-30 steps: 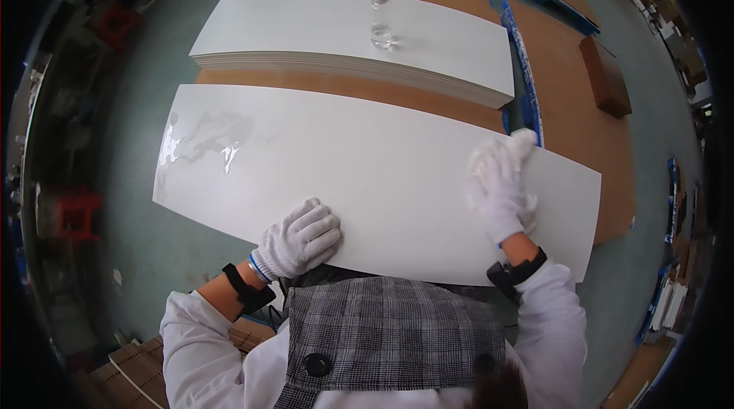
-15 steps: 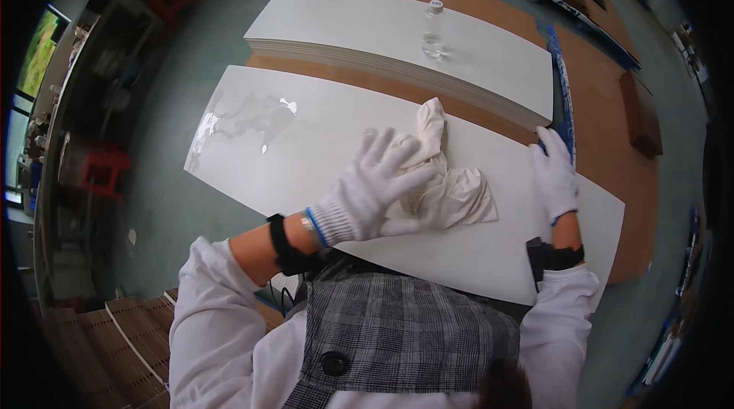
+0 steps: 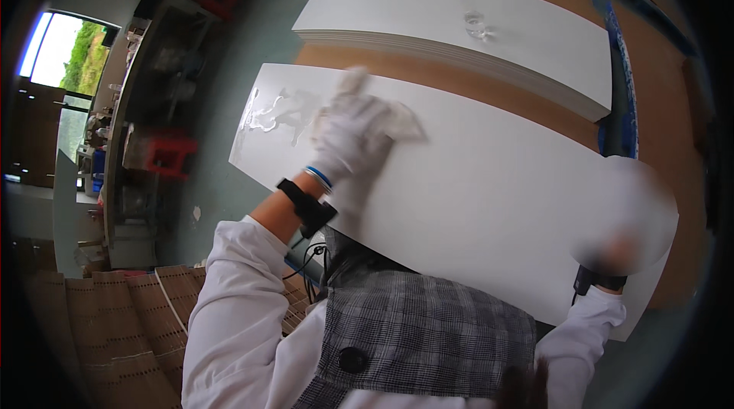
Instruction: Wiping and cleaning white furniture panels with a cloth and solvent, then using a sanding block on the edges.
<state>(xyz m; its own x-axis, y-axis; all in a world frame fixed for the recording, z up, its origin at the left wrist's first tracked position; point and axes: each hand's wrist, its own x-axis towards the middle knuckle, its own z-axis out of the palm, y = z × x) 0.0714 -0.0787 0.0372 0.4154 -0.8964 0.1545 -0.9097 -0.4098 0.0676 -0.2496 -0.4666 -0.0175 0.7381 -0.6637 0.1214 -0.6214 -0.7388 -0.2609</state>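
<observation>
- The left hand (image 3: 348, 134), in a white knitted glove, lies over a crumpled off-white cloth (image 3: 405, 124) above the left part of a long, smooth white panel (image 3: 474, 195); blur hides whether its grip clenches the cloth or only presses it.
- A shiny, clear wet patch (image 3: 281, 111) spreads on the panel's left end, just left of the cloth; the left hand is much nearer to it.
- The panel's long axis runs from far left to near right.
- The white-gloved right hand (image 3: 631, 202) is a blur at the panel's right end; I cannot tell its grip.
- Beyond, a clear bottle with a white cap (image 3: 473, 22) stands on a stack of white panels (image 3: 382, 11).
</observation>
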